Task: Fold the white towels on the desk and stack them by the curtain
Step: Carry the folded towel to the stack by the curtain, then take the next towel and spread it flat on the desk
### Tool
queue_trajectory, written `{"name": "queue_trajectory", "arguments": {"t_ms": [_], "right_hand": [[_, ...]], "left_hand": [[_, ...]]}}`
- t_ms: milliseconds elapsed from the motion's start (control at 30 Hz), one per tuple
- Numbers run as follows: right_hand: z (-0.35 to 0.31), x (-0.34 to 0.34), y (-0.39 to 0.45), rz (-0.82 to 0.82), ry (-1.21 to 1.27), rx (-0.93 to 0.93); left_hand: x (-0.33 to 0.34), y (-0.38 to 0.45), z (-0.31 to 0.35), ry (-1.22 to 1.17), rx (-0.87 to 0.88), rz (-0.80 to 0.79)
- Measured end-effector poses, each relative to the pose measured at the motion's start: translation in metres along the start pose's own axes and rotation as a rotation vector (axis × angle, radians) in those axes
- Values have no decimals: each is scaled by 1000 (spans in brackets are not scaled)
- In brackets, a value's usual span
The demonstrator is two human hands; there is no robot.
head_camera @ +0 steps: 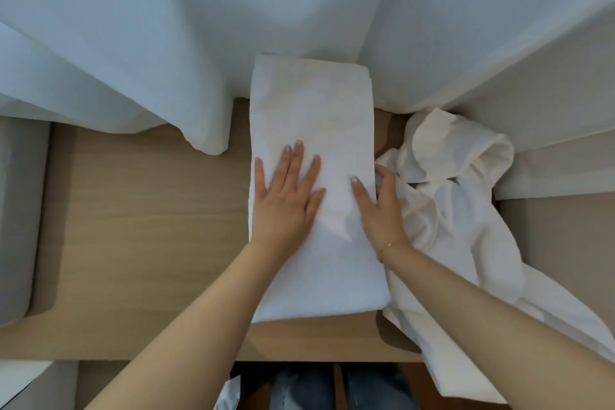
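Note:
A white towel [312, 116], folded into a long narrow strip, lies on the wooden desk [139, 226] and runs from the front edge up to the curtain [199, 27]. My left hand [286, 193] presses flat on its middle, fingers spread. At the strip's right edge, my right hand [376, 206] has its thumb on top and its fingers curled down around the side. A crumpled pile of unfolded white towel [456, 203] lies just right of my right hand and hangs over the desk's front right corner.
The pale curtain drapes across the whole back of the desk and onto its surface at the left of the strip. A grey padded seat [16, 216] stands at the left edge. A pale wall ledge [559, 170] bounds the right. My legs show below the desk.

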State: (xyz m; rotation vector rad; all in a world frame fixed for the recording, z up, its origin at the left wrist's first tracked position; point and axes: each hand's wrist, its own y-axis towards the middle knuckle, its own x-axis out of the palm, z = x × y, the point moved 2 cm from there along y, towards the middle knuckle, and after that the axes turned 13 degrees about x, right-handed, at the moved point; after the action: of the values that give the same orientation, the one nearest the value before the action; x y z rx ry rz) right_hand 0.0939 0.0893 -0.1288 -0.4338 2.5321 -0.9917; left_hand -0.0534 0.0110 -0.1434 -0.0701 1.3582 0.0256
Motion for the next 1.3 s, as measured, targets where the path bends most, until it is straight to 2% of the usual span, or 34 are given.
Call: {"name": "queue_trajectory", "arguments": {"t_ms": [100,200,300,333,400,467,767,933,1067,1300], "right_hand": [[11,7,-4,175,-263,-119],[10,11,2,303,-485,-129],[10,14,-12,494,-697,-361],[14,17,-20,479,-774,-466],[28,22,-27,347,-956,-592],[45,24,-26,247,-1057,-564],[59,13,-26,226,-1108,-446],[62,-48,-51,284,-1147,-376],[67,-108,-64,440,-1128,-329],[83,-197,-50,472,-1140,-242]], "left_hand": [[11,-1,3,71,-32,-36],[11,4,4,85,-64,-58],[6,-14,16,66,-95,-10],[5,-25,20,79,-93,0],[6,-46,23,91,-93,-3],[11,-58,21,80,-110,-16],[12,-57,24,44,-132,-21],[-14,-50,61,-26,-56,-51],[-29,-39,107,-11,33,-47],[-8,4,181,-41,147,-139]]}}
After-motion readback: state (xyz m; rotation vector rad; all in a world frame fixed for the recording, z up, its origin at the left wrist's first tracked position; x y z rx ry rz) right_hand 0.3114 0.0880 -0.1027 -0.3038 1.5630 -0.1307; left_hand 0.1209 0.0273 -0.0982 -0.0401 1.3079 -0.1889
